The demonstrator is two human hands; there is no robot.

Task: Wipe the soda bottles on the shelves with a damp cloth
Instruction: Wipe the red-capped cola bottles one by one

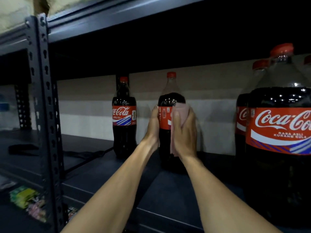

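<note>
A tall cola bottle (170,96) with a red cap and red label stands upright in the middle of the dark shelf (168,190). My left hand (154,126) grips its left side at label height. My right hand (185,132) holds a pink cloth (182,110) pressed against the bottle's right side, its fingers wrapped round the cloth. A second cola bottle (124,115) stands apart to the left, further back. At the right, a large cola bottle (279,132) stands close to me, with others partly hidden behind it.
A dark perforated metal upright (45,101) rises at the left, and the shelf above (117,15) overhangs the bottles. Small colourful packets (27,202) lie on a lower level at the bottom left. A pale wall runs behind the shelf.
</note>
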